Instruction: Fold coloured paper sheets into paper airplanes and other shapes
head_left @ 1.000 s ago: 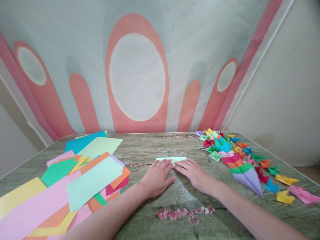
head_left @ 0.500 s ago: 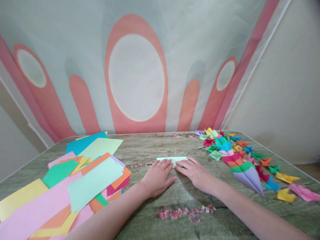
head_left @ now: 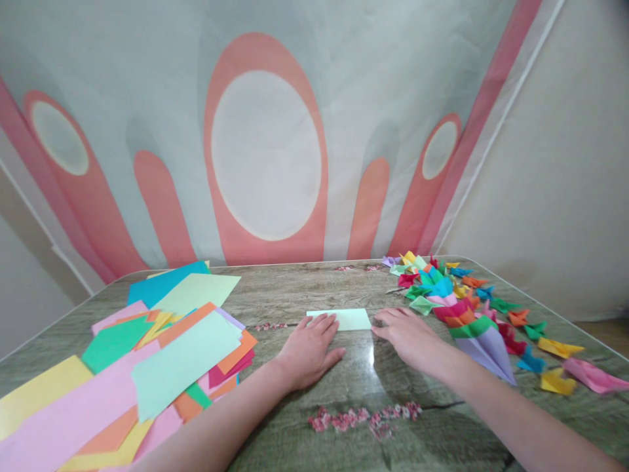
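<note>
A pale green strip of paper (head_left: 352,319), apparently folded, lies flat on the table in front of me. My left hand (head_left: 310,347) rests open on its left end, fingers stretched over the paper and thumb out to the side. Just past the strip's right end is my right hand (head_left: 407,334), its fingers loosely extended near the paper's edge with nothing visible in them. The palm sides of both hands are hidden.
Loose coloured paper sheets (head_left: 191,360) are heaped on the left of the wood-grain table (head_left: 295,288). Folded paper pieces (head_left: 515,318) and nested paper shapes (head_left: 484,347) spread along the right side. A printed backdrop (head_left: 268,151) hangs behind the table.
My right hand has slid right, off the strip, uncovering its right end. My left hand stays on the paper. The whole view has shifted slightly.
</note>
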`<move>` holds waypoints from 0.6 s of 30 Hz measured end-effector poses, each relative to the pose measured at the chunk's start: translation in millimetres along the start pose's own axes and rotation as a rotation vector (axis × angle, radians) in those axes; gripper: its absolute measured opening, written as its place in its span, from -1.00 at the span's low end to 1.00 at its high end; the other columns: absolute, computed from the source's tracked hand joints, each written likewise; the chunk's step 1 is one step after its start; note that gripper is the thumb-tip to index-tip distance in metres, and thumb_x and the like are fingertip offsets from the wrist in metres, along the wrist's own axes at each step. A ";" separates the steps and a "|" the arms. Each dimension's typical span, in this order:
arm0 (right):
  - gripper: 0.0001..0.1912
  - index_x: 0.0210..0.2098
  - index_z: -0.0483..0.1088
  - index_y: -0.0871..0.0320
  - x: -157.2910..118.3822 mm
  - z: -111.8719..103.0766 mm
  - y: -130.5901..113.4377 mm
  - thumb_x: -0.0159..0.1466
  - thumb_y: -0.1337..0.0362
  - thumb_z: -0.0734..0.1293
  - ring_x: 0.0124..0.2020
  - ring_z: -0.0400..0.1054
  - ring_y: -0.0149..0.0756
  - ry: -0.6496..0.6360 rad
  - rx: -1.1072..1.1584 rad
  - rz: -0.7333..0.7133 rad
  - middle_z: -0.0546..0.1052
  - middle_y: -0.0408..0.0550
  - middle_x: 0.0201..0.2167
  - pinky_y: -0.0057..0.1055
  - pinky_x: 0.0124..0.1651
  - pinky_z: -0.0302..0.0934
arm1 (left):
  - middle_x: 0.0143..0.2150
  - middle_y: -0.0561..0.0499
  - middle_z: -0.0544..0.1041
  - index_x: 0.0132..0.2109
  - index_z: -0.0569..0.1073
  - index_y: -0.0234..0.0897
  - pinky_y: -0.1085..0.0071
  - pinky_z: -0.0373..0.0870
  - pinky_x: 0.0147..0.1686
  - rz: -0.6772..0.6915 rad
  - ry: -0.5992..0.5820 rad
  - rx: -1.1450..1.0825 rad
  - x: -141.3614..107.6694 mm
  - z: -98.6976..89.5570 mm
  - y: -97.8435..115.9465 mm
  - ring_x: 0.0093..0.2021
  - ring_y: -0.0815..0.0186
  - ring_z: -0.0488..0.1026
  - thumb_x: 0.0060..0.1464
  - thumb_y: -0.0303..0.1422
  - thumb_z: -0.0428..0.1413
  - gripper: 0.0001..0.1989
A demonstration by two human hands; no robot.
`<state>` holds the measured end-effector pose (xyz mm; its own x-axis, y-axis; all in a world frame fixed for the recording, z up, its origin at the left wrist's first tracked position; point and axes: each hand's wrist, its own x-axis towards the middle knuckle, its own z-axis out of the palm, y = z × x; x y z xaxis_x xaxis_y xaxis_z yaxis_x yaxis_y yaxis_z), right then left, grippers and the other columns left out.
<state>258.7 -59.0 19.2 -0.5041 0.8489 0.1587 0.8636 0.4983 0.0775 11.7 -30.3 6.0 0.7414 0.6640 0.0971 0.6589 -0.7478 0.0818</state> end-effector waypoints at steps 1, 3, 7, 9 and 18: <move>-0.74 -0.21 0.48 0.07 -0.1 0.4 1.2 0.24 0.44 0.20 -0.04 0.25 -0.20 0.001 0.005 0.000 0.48 0.00 -0.18 -0.24 -0.03 0.05 | 0.27 -0.10 0.13 0.23 0.11 -0.25 0.19 -0.06 0.19 -0.001 -0.001 -0.001 -0.1 -0.1 0.0 0.25 0.17 0.04 0.20 -0.02 -0.32 -0.41; -0.74 -0.22 0.48 0.07 1.2 2.5 2.4 0.25 0.44 0.20 -0.04 0.25 -0.21 0.012 0.018 -0.008 0.47 -0.01 -0.17 -0.26 -0.04 0.06 | 0.27 -0.10 0.13 0.23 0.11 -0.25 0.19 -0.07 0.19 -0.002 -0.002 -0.003 -0.1 -0.5 0.2 0.25 0.17 0.04 0.20 -0.02 -0.32 -0.41; -0.74 -0.31 0.49 0.14 7.9 11.5 -3.9 0.26 0.45 0.18 -0.07 0.25 -0.22 0.119 0.036 -0.023 0.48 -0.01 -0.19 -0.24 0.02 0.03 | 0.26 -0.08 0.14 0.23 0.10 -0.23 0.19 -0.06 0.18 -0.005 -0.001 0.001 0.0 -1.5 1.0 0.25 0.17 0.05 0.20 -0.02 -0.32 -0.42; -0.74 -0.28 0.46 0.17 10.7 16.5 -11.0 0.27 0.47 0.15 -0.11 0.26 -0.25 0.167 0.068 -0.035 0.48 -0.01 -0.21 -0.27 0.01 0.04 | 0.26 -0.08 0.14 0.23 0.11 -0.22 0.19 -0.06 0.18 -0.005 -0.002 0.002 0.1 -2.0 1.2 0.25 0.17 0.04 0.20 -0.02 -0.32 -0.42; -0.64 0.00 0.32 0.15 11.3 25.1 -24.2 0.25 0.50 0.13 -0.12 0.27 -0.23 0.131 0.042 -0.062 0.44 0.02 -0.17 -0.30 -0.07 0.15 | 0.26 -0.07 0.14 0.21 0.15 -0.11 0.14 -0.02 0.16 0.020 0.020 -0.021 -0.6 -5.2 3.1 0.23 0.15 0.07 0.21 -0.05 -0.27 -0.49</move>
<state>231.8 -57.1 -5.5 -0.5482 0.7872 0.2824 0.8279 0.5586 0.0500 12.6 -33.0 11.3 0.7518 0.6487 0.1184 0.6408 -0.7610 0.1007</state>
